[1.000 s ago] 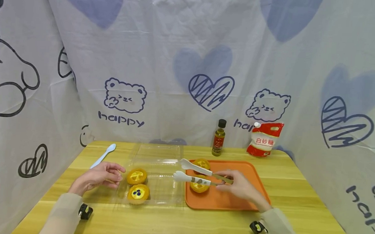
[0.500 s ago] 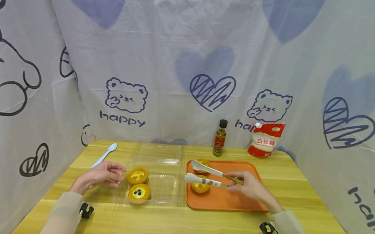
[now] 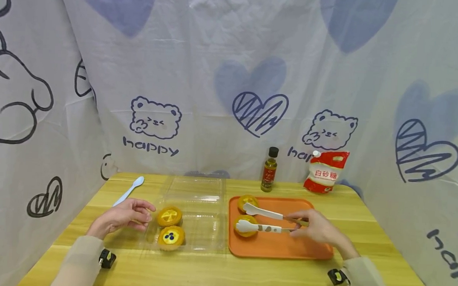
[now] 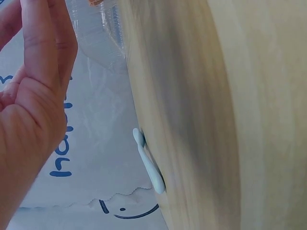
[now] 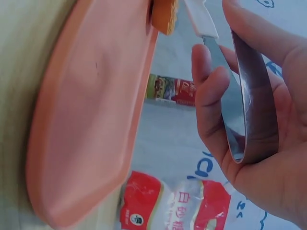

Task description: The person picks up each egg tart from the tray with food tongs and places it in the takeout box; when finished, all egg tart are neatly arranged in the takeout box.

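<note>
My right hand (image 3: 313,227) holds a pair of tongs (image 3: 266,213) by the metal bend, thumb on one arm and fingers on the other. The white tips stand apart over two egg tarts on the orange tray (image 3: 286,243): a rear tart (image 3: 246,200) and a front tart (image 3: 240,231), partly hidden by the tongs. My left hand (image 3: 124,217) hovers with loosely bent fingers at the left side of a clear plastic box (image 3: 206,231), holding nothing. Inside the box sit a tart with yellow pieces (image 3: 169,216) and a tart with dark berries (image 3: 171,237).
A pale blue spoon (image 3: 129,190) lies at the table's back left. Behind the tray stand an oil bottle (image 3: 269,170) and a red and white sugar bag (image 3: 326,172). The box's clear lid (image 3: 196,187) is folded back. Printed cloth surrounds the table.
My right hand has carried the tongs to the right, from the box's edge to above the tarts on the tray. My left hand has stayed nearly still.
</note>
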`<act>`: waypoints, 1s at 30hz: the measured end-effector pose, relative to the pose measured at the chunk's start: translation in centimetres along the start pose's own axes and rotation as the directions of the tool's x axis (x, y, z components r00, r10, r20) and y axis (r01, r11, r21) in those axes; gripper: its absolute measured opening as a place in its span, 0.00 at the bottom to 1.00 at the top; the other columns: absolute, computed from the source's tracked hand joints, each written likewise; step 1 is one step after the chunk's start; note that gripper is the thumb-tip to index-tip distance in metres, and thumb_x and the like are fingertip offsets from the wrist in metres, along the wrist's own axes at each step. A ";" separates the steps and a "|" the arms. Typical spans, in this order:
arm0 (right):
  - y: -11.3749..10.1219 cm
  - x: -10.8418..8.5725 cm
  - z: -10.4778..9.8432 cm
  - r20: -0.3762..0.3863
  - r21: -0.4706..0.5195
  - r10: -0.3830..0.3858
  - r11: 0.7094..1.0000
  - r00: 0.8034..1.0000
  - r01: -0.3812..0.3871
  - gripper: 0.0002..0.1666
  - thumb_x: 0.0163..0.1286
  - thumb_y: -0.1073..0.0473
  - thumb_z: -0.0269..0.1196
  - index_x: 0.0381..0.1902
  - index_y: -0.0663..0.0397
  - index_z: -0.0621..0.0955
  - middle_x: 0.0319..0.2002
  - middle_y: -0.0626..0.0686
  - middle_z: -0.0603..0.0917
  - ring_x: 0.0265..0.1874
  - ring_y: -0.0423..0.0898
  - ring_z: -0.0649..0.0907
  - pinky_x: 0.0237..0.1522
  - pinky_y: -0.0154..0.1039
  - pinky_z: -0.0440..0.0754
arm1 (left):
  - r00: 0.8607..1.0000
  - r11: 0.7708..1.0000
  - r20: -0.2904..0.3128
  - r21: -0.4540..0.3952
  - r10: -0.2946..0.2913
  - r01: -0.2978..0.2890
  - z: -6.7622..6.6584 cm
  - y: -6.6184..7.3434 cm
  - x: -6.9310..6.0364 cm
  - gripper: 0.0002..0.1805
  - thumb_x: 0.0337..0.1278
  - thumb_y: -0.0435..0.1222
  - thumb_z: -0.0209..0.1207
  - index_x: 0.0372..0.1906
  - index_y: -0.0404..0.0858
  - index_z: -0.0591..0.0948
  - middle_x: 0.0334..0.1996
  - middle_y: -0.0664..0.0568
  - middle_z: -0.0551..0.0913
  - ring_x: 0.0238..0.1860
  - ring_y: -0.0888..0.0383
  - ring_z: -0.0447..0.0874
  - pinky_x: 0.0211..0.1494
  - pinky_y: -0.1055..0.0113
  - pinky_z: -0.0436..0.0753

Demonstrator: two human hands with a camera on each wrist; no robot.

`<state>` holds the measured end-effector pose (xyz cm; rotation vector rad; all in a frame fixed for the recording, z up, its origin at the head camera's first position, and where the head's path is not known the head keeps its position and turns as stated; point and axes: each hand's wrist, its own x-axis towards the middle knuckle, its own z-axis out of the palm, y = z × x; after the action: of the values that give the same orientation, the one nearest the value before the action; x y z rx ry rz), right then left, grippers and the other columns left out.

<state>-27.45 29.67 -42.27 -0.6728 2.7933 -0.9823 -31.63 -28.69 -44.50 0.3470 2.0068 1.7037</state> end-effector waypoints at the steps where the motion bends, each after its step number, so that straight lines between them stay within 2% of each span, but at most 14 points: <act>1: 0.1 0.0 -0.1 0.006 -0.014 -0.003 1.000 1.000 0.003 0.27 0.59 0.54 0.72 0.57 0.51 0.83 0.39 0.48 0.86 0.39 0.46 0.78 0.48 0.42 0.80 | 1.000 1.000 0.000 -0.003 0.000 0.000 0.0 0.0 0.0 0.26 0.60 0.27 0.61 0.60 0.19 0.67 0.35 0.47 0.83 0.34 0.55 0.86 0.42 0.60 0.90; 4: 0.4 -0.1 -0.4 0.017 -0.041 -0.006 0.999 1.000 0.007 0.27 0.59 0.53 0.72 0.57 0.51 0.83 0.34 0.45 0.84 0.39 0.46 0.77 0.47 0.40 0.80 | 1.000 1.000 0.002 -0.007 0.002 -0.002 0.0 -0.1 0.1 0.26 0.60 0.26 0.61 0.60 0.19 0.67 0.35 0.48 0.83 0.34 0.55 0.86 0.42 0.60 0.90; 11: 0.7 -0.1 -0.5 0.075 -0.015 0.005 1.000 0.997 -0.004 0.27 0.59 0.55 0.72 0.57 0.53 0.82 0.41 0.51 0.86 0.33 0.44 0.76 0.35 0.31 0.74 | 1.000 1.000 0.003 -0.005 0.000 0.000 0.0 -0.1 0.1 0.25 0.61 0.26 0.61 0.59 0.19 0.68 0.35 0.47 0.83 0.34 0.55 0.86 0.42 0.60 0.90; 19: 1.2 0.1 -0.1 0.070 -0.030 -0.007 1.000 0.998 0.009 0.26 0.60 0.53 0.71 0.57 0.50 0.83 0.47 0.54 0.86 0.36 0.40 0.79 0.39 0.32 0.81 | 1.000 1.000 0.003 -0.009 0.002 -0.002 0.1 0.0 0.1 0.26 0.61 0.27 0.61 0.59 0.19 0.67 0.35 0.48 0.83 0.33 0.56 0.86 0.41 0.60 0.90; 30: 1.0 -0.2 0.2 0.038 -0.046 -0.038 0.998 0.999 0.040 0.23 0.63 0.55 0.70 0.56 0.51 0.83 0.46 0.53 0.86 0.36 0.41 0.77 0.38 0.32 0.79 | 1.000 1.000 0.006 -0.017 0.003 -0.003 0.1 -0.1 0.0 0.25 0.60 0.26 0.61 0.59 0.19 0.67 0.35 0.47 0.82 0.33 0.56 0.86 0.41 0.61 0.90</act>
<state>-27.61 30.33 -42.99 -0.7466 2.7892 -0.9036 -31.60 -28.60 -44.58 0.3488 1.9868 1.7187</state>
